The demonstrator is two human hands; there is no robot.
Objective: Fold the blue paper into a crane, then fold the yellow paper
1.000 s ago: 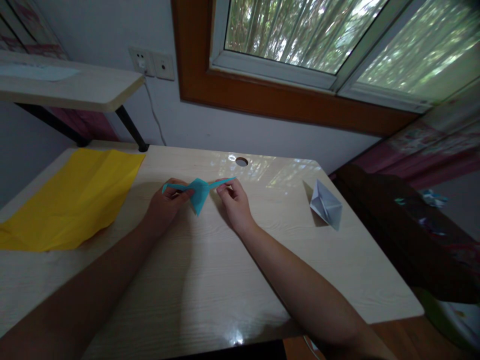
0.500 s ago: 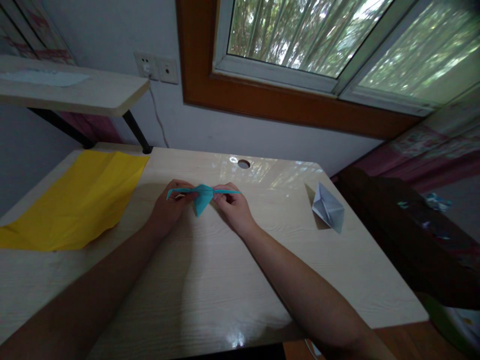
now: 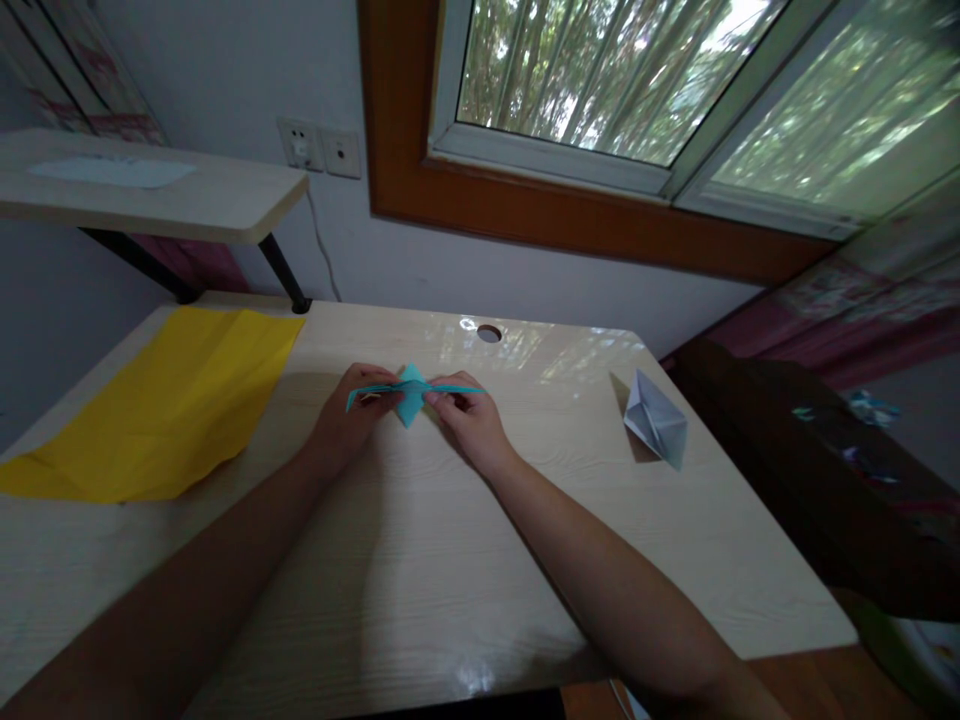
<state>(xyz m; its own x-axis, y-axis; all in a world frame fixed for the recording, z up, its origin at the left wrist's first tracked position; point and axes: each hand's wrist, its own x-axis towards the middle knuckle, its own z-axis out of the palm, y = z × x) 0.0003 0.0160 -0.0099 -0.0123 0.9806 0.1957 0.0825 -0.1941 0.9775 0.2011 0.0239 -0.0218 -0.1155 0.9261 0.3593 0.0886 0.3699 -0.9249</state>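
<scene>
A teal origami crane (image 3: 410,403) is between my two hands, above the middle of the table. Its thin neck with a bent tip points left, its straight narrow tail points right, and its wings stick out to the front and back. My left hand (image 3: 360,400) pinches the neck side near the body, fingers closed. With thumb and fingers, my right hand (image 3: 465,405) grips the base of the tail. Part of the neck and tail is overlapped by the fingers.
A yellow sheet (image 3: 165,400) lies at the left of the table (image 3: 480,580). Toward the right edge stands a folded grey-white paper piece (image 3: 654,418). A raised shelf (image 3: 225,205) with white paper (image 3: 112,170) is at the back left. A cable hole (image 3: 489,333) sits near the back edge.
The crane's wings have spread apart, with one now showing toward the back and the front one less drooping. My hands have shifted slightly right in the picture while keeping hold.
</scene>
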